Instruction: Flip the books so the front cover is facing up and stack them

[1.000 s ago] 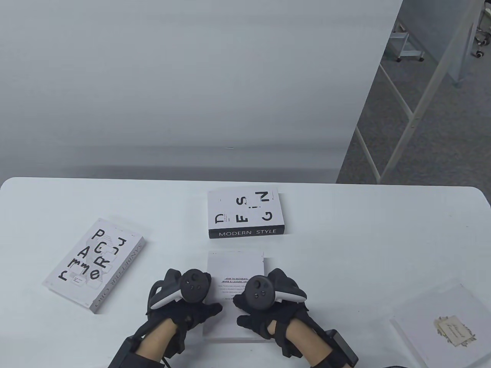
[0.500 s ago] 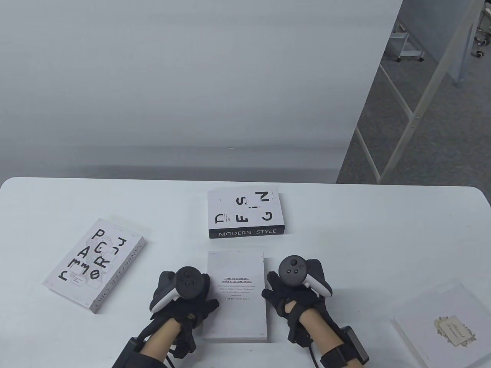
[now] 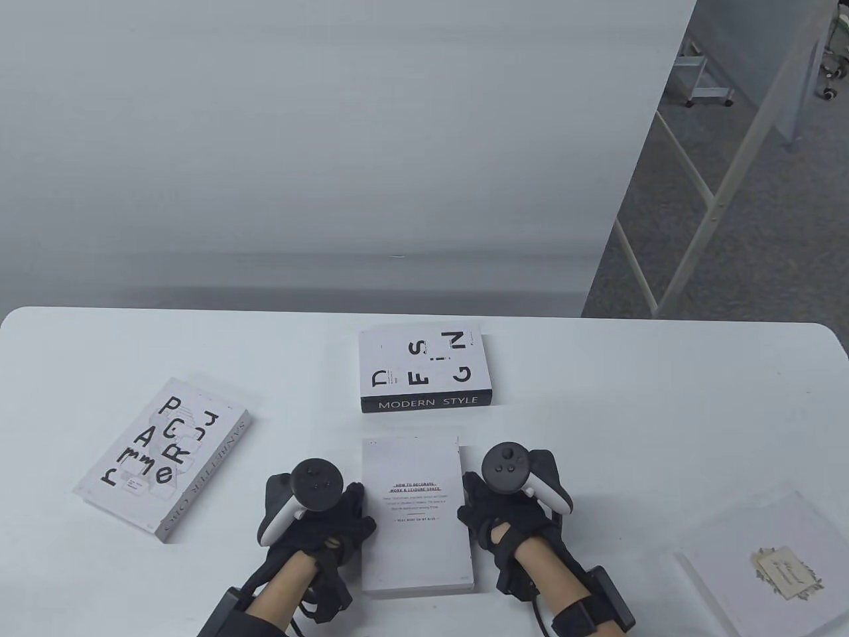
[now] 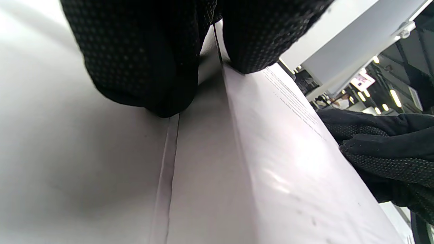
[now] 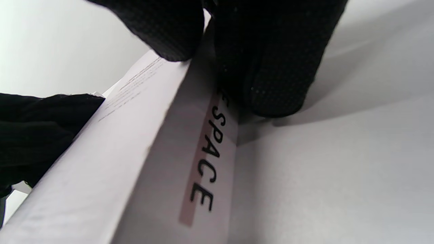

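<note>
Book in hand: a white book (image 3: 416,517) lies at the near edge of the counter (image 3: 597,398), midway along it, with small text on its upward face, probably the back cover.
Long axis: it runs from the near edge toward the far edge, so the two long sides face the two hands.
Left hand: the left hand (image 3: 317,524) grips the book's left long side; in the left wrist view the fingers (image 4: 142,61) curl down over that edge to the counter.
Right hand: the right hand (image 3: 507,514) grips the right long side, which is the spine marked "SPACE"; fingers (image 5: 271,67) press on it.
Nearness: both hands touch the book, one on each side, neither nearer.
Coming move, as a judgement: rolling it about its long axis would bring the front cover up.
Other books: a "DESIGN" book (image 3: 424,368) just beyond it, a lettered book (image 3: 162,458) toward the left edge, a pale book (image 3: 763,564) at the near right corner.
Stack: none started yet.
</note>
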A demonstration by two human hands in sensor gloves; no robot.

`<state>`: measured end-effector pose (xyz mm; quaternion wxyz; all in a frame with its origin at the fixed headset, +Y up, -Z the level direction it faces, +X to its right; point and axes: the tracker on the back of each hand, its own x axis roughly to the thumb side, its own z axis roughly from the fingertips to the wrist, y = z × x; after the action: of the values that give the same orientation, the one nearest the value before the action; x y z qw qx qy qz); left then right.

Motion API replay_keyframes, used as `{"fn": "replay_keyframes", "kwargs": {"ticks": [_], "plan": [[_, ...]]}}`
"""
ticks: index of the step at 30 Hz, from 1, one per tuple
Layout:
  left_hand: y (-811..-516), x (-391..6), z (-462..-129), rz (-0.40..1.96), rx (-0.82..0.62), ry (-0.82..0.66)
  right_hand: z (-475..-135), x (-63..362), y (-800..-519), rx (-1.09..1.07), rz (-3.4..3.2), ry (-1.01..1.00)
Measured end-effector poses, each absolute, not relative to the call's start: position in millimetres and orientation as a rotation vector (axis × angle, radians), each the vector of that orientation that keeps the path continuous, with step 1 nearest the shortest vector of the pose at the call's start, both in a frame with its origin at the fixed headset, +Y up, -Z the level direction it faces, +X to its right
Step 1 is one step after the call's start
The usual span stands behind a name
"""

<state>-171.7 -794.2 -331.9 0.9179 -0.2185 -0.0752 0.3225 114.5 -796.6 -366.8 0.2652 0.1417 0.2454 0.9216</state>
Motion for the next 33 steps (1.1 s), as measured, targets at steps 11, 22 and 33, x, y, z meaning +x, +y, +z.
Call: {"fn": "replay_keyframes", "kwargs": {"ticks": [11, 22, 33], "plan": [[-798, -176, -333, 0.719, -0.48, -0.156, -356, 105, -765, 0.501, 2.583, 0.302], [-802, -192, -336, 0.774, -0.505, -0.089, -330, 75, -729, 0.837, 2.736, -0.051], [-804, -199, -336, 0.761, -0.498, -0.045, -320, 66, -736, 1.08, 2.709, -0.012]]}}
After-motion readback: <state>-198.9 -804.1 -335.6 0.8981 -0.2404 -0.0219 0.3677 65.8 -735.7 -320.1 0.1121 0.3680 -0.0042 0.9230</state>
